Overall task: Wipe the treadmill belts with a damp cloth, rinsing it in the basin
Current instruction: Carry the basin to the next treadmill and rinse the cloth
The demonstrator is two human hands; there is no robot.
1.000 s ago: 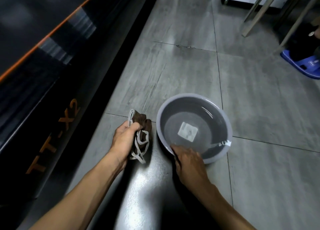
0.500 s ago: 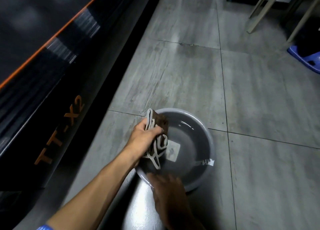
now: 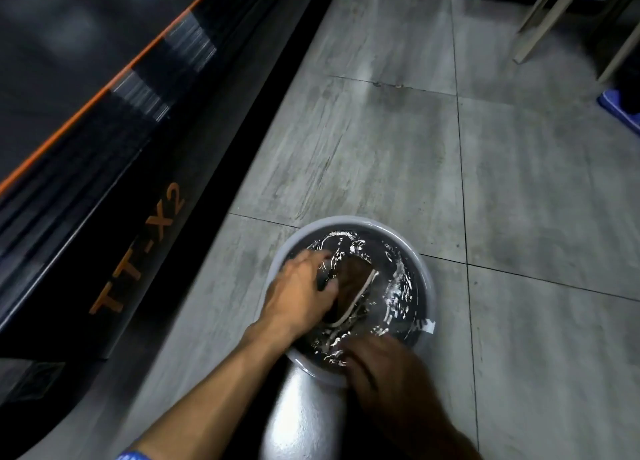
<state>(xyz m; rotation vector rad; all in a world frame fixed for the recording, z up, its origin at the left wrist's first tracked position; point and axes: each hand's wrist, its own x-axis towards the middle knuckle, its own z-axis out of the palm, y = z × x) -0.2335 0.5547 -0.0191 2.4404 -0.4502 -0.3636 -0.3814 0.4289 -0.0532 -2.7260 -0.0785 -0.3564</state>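
Observation:
A grey round basin [image 3: 424,269] with rippling water stands on the tiled floor at lower centre. A brown cloth with a white edge [image 3: 353,279] lies in the water. My left hand [image 3: 299,295] grips the cloth and holds it down in the basin. Over the basin's near rim is my right hand [image 3: 384,366], its fingers at the rim and the water's edge; I cannot make out whether they curl round the rim. The black treadmill [image 3: 104,168], with an orange stripe and orange "TT-X2" lettering, runs along the left.
Grey floor tiles [image 3: 381,141] stretch behind and to the right of the basin. Slanted metal legs [image 3: 543,19] stand at the top right. A blue slipper [image 3: 620,108] shows at the right edge.
My left hand has carried the cloth from beside the basin into the water, which now ripples. The basin sits nearer to me, with my right hand still at its near rim.

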